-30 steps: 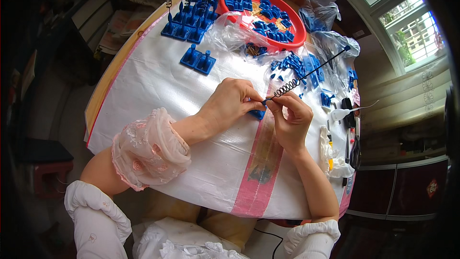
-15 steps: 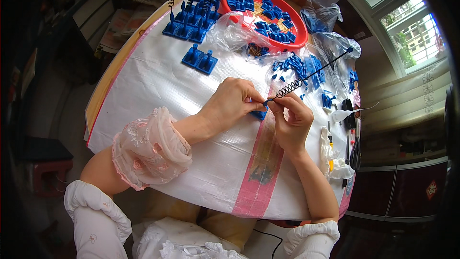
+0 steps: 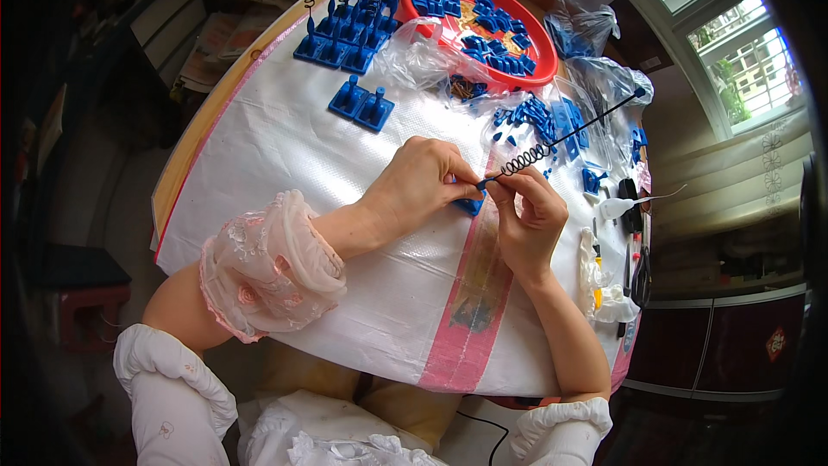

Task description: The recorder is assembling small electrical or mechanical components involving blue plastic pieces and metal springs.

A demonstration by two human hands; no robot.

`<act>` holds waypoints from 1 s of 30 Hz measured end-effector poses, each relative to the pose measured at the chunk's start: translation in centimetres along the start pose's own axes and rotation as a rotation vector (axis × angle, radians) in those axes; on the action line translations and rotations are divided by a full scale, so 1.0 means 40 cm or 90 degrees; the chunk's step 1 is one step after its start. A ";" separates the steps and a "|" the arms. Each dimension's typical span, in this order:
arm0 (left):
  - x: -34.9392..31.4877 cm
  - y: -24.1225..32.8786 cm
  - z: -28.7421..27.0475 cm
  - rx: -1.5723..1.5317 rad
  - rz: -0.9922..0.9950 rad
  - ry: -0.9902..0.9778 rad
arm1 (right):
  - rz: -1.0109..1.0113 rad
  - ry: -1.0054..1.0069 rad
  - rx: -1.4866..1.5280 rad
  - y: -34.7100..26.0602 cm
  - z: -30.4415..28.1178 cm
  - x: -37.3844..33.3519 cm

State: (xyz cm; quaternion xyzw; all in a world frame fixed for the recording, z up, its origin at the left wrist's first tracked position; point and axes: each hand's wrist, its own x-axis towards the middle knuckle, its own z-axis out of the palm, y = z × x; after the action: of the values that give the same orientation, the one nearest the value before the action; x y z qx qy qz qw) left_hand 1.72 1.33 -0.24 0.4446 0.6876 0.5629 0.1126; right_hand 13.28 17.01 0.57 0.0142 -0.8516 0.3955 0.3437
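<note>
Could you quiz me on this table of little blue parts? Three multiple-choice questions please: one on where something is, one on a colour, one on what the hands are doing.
1. Where is the round tray?
A. at the far side of the table, beyond the hands
B. on the person's lap
C. under the left hand

2. What colour is the tray?
A. green
B. red
C. white

3. What is the right hand doing?
A. lying flat and empty
B. holding scissors
C. pinching the coiled end of a thin black spring rod

Answers:
1 A, it sits near the table's far edge, holding blue parts.
2 B, its rim is red.
3 C, its fingers grip the rod next to the left hand, which holds a small blue piece down on the white cover.
</note>
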 end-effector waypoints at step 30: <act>-0.005 0.025 -0.004 0.153 0.084 0.070 | 0.060 -0.029 0.087 -0.003 -0.018 -0.018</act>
State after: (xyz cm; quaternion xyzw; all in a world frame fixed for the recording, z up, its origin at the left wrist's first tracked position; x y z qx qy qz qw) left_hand 2.24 1.05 0.61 0.4675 0.7243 0.5064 -0.0163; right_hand 14.27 17.26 0.56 0.0068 -0.8300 0.4679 0.3035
